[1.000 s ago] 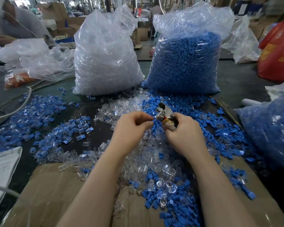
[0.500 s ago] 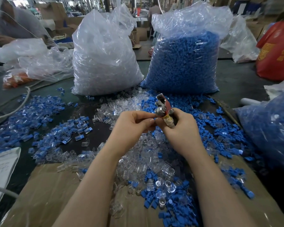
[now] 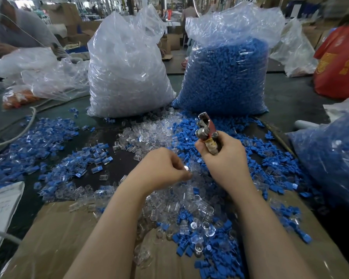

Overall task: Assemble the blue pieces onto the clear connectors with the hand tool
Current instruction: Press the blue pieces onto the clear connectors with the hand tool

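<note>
We see bag of blue pieces [image 3: 226, 77] at bench's far edge, clear connectors [image 3: 191, 204] heaped mid-bench w/ loose blue ones; our right hand [image 3: 227, 160] curls round the hand tool [image 3: 207, 131], left hand [image 3: 161, 171] fingertips pinching a clear connector [image 3: 186, 168]

Nothing in front of me reads clearly. The red bag [image 3: 339, 63], off to the right of the sack of blue pieces [image 3: 226, 77], carries yellow characters, but they are too blurred for me to make out. The white sheet [image 3: 2, 202], far left of that sack, has faint lines of writing, and the blue bag [image 3: 330, 158] to the sack's near right bears a white label cut off at the frame's edge; I can read neither.
</note>
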Tool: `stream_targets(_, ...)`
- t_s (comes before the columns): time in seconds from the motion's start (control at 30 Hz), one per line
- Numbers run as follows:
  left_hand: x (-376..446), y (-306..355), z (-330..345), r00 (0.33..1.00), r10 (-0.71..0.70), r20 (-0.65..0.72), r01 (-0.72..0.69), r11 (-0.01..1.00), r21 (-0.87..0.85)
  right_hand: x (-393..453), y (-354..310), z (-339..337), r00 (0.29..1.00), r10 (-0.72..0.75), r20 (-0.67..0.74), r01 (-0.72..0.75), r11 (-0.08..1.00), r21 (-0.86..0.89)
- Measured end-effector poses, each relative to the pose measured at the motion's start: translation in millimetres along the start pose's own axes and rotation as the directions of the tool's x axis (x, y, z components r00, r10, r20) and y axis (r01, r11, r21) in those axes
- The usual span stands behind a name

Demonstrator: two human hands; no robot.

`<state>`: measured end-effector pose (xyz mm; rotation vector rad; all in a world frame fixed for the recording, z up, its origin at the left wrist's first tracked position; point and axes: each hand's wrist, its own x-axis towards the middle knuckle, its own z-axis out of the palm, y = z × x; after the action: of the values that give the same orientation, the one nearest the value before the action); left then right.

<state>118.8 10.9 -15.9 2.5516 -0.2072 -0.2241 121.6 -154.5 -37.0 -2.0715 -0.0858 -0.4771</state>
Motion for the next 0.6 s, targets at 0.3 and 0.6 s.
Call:
stream_targets(0.3, 2.1, -3.0, 1.5, 0.998, 0.001, -0.068, -0.010, 0.990, -0.138, -1.5, -1.6, 0.6, 0.999, -0.035, -0.029, 0.035, 0.999, -0.012)
stream_targets(0.6, 1.4, 1.3, 0.3, 0.976, -0.102, -0.191, -0.085, 0.630, -0.772, -2.1, -3.4, -0.9, 0.999, -0.030, -0.032, 0.031, 0.999, 0.039)
